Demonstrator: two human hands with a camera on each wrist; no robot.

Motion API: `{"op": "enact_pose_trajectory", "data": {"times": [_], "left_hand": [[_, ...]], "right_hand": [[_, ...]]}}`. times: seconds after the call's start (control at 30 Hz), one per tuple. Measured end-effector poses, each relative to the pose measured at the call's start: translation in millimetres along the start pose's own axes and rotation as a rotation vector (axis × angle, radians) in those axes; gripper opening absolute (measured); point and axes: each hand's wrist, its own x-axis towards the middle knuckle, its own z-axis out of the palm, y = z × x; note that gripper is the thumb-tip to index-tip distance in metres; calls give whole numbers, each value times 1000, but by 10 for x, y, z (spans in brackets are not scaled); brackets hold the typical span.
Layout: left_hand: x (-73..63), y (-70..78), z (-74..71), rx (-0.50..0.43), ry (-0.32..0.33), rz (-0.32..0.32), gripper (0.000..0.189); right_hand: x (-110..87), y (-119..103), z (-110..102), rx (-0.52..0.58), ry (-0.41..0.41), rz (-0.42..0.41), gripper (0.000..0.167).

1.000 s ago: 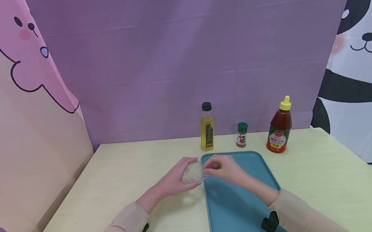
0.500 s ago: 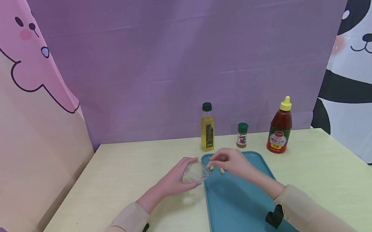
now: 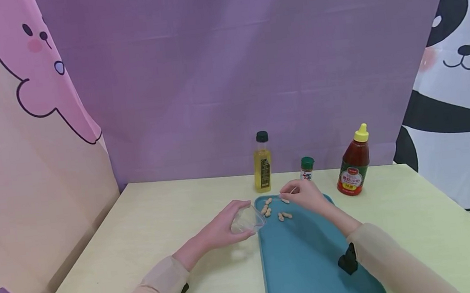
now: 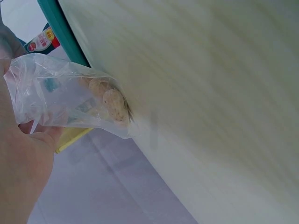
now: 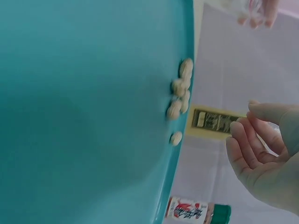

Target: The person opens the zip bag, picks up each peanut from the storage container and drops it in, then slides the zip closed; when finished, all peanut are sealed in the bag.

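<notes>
My left hand (image 3: pixel 230 223) grips a clear plastic zip bag (image 3: pixel 244 219) just left of the tray. Inside the bag, the left wrist view shows several peanuts (image 4: pixel 114 103). My right hand (image 3: pixel 306 195) hovers over the far part of the blue tray (image 3: pixel 307 263). Its fingers are loosely bent, and the right wrist view shows nothing between them. Several unshelled peanuts (image 5: pixel 186 68) lie near the tray's far edge. One peanut (image 3: pixel 285 201) is just under the right hand, which partly covers that part of the tray.
Behind the tray stand an oil bottle (image 3: pixel 262 165) with a dark cap and a small green-capped jar (image 3: pixel 306 168), partly hidden by the right hand. A ketchup bottle (image 3: pixel 353 167) with a yellow top stands to their right. A purple cloth (image 3: pixel 212 96) hangs beyond the table.
My right hand has moved from the bag's mouth to the right over the tray's far side. More peanuts now show on the tray. The left hand with the bag has barely moved.
</notes>
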Motion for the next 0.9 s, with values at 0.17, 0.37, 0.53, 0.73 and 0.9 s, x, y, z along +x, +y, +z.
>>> {"op": "enact_pose_trajectory", "data": {"times": [0.17, 0.37, 0.53, 0.73, 0.9], "left_hand": [[-20, -1, -6, 7, 3, 3, 71], [-17, 0, -7, 5, 5, 4, 71], [-8, -13, 9, -11, -4, -12, 71], [-9, -27, 10, -15, -1, -7, 71], [-11, -27, 1, -13, 0, -8, 71]], "right_hand": [[100, 138, 25, -41, -22, -2, 18], [198, 250, 30, -86, -54, -6, 17], [210, 330, 56, -137, -117, 16, 17], [228, 383, 99, -167, -188, 7, 22], [242, 396, 114, -187, -276, 21, 31]]}}
